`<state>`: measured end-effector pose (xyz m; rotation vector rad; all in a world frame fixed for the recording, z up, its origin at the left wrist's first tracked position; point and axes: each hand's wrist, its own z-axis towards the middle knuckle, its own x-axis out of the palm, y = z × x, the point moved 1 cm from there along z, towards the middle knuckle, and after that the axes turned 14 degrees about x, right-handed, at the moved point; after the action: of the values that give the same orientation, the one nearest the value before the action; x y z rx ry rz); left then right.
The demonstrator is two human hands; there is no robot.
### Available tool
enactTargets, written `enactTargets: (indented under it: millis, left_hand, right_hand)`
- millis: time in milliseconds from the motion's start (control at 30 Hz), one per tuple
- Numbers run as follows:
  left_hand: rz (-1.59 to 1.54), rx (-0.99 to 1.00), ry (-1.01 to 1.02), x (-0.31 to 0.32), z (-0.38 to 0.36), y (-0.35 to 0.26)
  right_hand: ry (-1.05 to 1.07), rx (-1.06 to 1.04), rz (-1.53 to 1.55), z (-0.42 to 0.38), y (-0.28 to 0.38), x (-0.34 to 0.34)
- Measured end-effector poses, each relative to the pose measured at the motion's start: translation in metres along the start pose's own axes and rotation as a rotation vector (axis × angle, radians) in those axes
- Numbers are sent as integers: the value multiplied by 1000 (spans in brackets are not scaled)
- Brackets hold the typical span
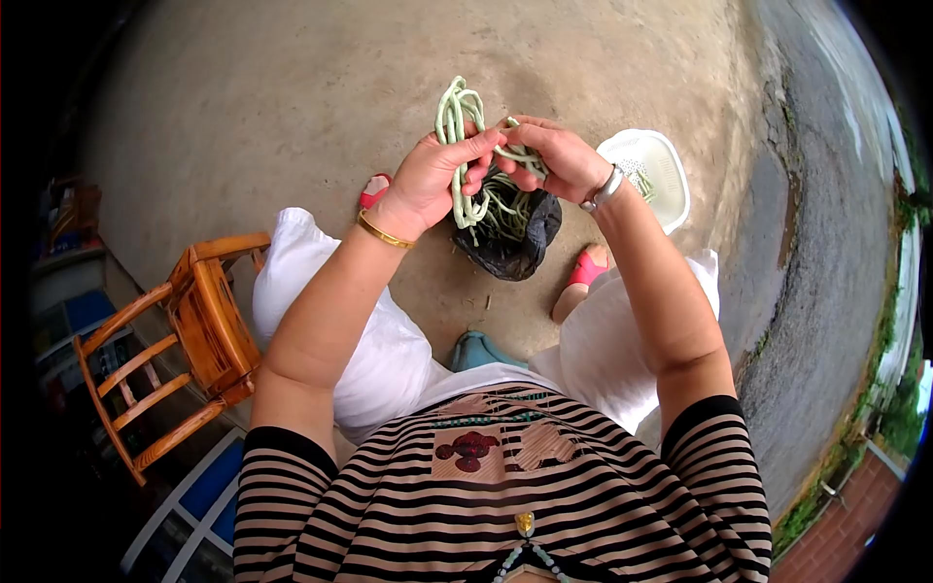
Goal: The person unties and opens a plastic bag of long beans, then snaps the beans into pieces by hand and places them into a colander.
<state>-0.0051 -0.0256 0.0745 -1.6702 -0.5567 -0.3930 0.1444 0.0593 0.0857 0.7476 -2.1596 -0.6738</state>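
Observation:
Closed around a looped bundle of long green beans (pixel 455 119) is my left hand (pixel 437 173), held up in front of my knees. My right hand (pixel 549 154) meets it at the fingertips and grips several short bean pieces (pixel 525 158). Thumbs and fingers of both hands are close together, and the exact spot between them is partly hidden. Below them, a black plastic bag (pixel 520 255) stands open on the ground with more long beans (pixel 503 209) inside. To the right of my right wrist sits a white basket (pixel 677 185) with some bean pieces (pixel 643 183) in it.
A wooden chair (pixel 216 325) stands at my left on the concrete ground (pixel 292 87). My feet in red sandals (pixel 586 267) flank the bag. A teal seat edge (pixel 476 350) shows between my legs. An asphalt road (pixel 831 253) runs along the right side.

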Motion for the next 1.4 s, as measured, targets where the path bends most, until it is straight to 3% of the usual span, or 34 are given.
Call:
enactTargets:
  millis: [100,200,400,500,667,800,1033,1100,1167,1233,1267,1400]
  left_hand:
    - [-110,18,-35,-4,2,0]
    - [-312,54,-78,-9,7,-6]
    - [-279,114,-76,-21,11,-12]
    - [-244,102,-104,-18,9,-13]
    - [-57,158,-144,-17,6,-16]
    - [151,153,-118,-4,1,-1]
    - [141,242,-106,1,3,3]
    - [60,223,-32,3,0,-5]
    - [-23,147,47,-2,-2,-9]
    - [-9,71,15,6,-3,-10]
    - [9,59,25,9,-2,-9]
    - [51,-26,-39,2,2,0]
  right_hand:
    - [197,69,159,8,-4,-10]
    - [197,41,89,6,-7,-6]
    - [256,-78,39,1,-12,1]
    - [221,-36,-18,3,-13,-3]
    - [-56,-24,-153,15,-17,-15]
    - [-549,-196,-599,34,-29,-32]
    - [-740,-160,-266,54,-33,-65]
    - [-584,-95,5,40,-21,-76]
    - [-445,-143,-65,22,-6,-48]
    - [-158,-168,68,20,-10,-31]
    - [-199,-43,182,-1,1,0]
    - [90,18,247,8,-12,-12]
